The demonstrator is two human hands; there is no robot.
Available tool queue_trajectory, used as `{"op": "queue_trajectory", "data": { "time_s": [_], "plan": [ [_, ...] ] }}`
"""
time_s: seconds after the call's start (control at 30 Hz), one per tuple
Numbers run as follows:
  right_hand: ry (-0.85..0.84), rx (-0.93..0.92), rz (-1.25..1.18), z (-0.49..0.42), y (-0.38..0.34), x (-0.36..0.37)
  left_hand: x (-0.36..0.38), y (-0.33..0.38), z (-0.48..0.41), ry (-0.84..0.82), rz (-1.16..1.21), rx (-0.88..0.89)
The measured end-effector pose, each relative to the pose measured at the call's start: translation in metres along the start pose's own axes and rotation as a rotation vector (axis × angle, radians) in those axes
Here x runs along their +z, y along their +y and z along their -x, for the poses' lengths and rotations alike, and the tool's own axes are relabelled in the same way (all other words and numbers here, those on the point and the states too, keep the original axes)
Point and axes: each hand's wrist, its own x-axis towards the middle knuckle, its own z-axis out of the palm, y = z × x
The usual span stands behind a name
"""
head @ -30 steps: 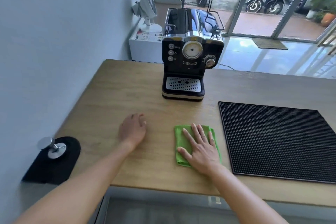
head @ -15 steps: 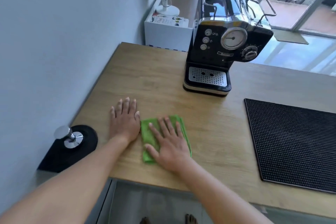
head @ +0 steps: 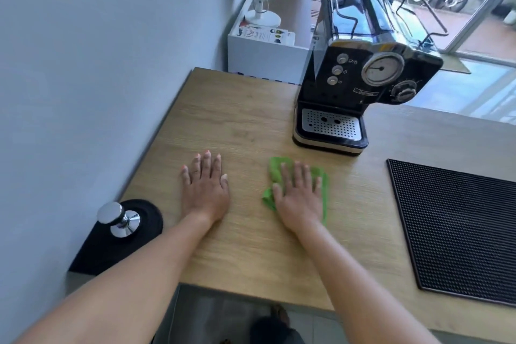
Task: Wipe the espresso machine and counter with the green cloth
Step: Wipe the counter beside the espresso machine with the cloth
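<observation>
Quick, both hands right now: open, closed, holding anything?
Left hand: open, flat on the counter.
Right hand: open, pressing the green cloth.

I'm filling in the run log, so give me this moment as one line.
phase: counter wipe | right hand: flat on green cloth | left hand: flat on counter | espresso machine: no hand on it
</observation>
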Motion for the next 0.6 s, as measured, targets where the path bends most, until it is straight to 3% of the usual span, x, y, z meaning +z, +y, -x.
{"op": "queue_trajectory", "data": {
  "time_s": [0.1,0.17,0.23,0.33,0.47,0.53,0.6],
  "plan": [
    [-0.007,-0.371,0.034,0.051,-0.042,0.018,0.000,-0.002,-0.006,0.002,0.014,-0.026],
    [0.019,-0.601,0.092,0.089,-0.026,0.022,-0.002,-0.007,-0.010,0.014,0.029,-0.052],
    [0.001,-0.713,0.167,0.097,0.017,0.021,-0.004,-0.014,-0.012,0.019,0.043,-0.080],
    [0.023,-0.535,0.202,0.054,0.064,0.005,-0.003,-0.020,-0.013,0.040,0.038,-0.125],
    [-0.002,-0.179,0.099,-0.027,0.015,-0.005,-0.003,-0.026,-0.027,0.061,0.030,-0.205],
    [0.001,-0.215,0.076,-0.040,-0.031,0.002,-0.004,-0.030,-0.032,0.069,0.033,-0.238],
    [0.019,-0.391,0.068,-0.023,-0.065,0.015,-0.006,-0.033,-0.037,0.068,0.036,-0.259]
  ]
}}
